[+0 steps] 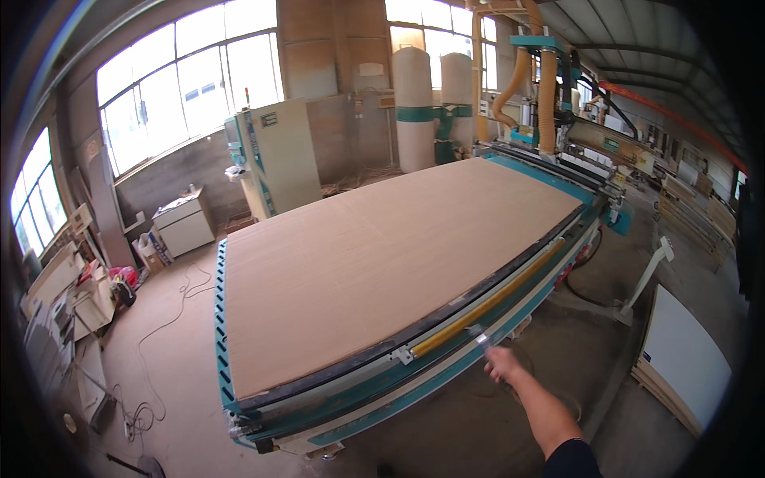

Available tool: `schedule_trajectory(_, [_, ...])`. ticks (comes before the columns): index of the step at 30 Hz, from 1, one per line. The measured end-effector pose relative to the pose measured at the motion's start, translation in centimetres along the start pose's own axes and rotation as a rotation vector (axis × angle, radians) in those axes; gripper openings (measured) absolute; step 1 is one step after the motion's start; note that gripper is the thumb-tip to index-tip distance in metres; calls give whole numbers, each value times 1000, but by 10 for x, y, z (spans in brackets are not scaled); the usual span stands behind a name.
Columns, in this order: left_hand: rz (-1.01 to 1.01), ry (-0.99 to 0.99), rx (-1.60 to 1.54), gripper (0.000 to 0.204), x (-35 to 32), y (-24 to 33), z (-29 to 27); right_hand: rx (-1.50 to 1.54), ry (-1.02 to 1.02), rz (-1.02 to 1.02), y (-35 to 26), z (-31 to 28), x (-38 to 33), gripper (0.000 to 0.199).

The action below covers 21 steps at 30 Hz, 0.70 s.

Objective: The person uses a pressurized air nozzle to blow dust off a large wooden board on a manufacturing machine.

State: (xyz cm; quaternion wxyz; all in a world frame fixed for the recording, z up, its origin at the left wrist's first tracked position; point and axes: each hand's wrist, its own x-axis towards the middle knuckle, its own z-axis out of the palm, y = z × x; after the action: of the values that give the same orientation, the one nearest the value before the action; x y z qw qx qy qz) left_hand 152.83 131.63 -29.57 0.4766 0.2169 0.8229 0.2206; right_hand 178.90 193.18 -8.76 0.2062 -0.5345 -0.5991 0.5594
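My right hand [500,363] reaches in from the lower right, its fingers closed round a small handheld tool. The tool's pale, greyish head [480,338] points at the near side of a large flat machine bed; motion blur hides its exact kind. Just beyond it runs a yellow roller bar [486,305] along the bed's edge. A wide brown board [374,263] covers the bed, with a dark strip bordering its near side. I cannot tell whether the tool touches the teal and white side rail [398,406]. My left hand is out of view.
At the bed's far end stands a gantry with thick yellowish hoses [547,99]. Behind are a control cabinet [283,155] and two dust bags [413,111]. White panels [685,346] lean at the right, near a slanted stand [645,279]. A cable [159,319] crosses the left floor.
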Motion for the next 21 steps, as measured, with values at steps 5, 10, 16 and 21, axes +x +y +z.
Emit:
schedule_trajectory(5, [101, 284, -116, 48, -45, 10, -38, 254, 37, 135, -24, 67, -25, 29])
schedule_trajectory(10, [64, 265, -236, 50, -40, -70, -43, 324, -159, -11, -31, 130, -57, 28])
schedule_trajectory(16, [55, 453, -352, 48, -80, -200, -2, 211, -387, -105, -74, 243, -137, 29])
schedule_trajectory(21, [-149, 311, -221, 47, -163, -265, -13, 223, -693, 132, -35, 375, -216, 26])
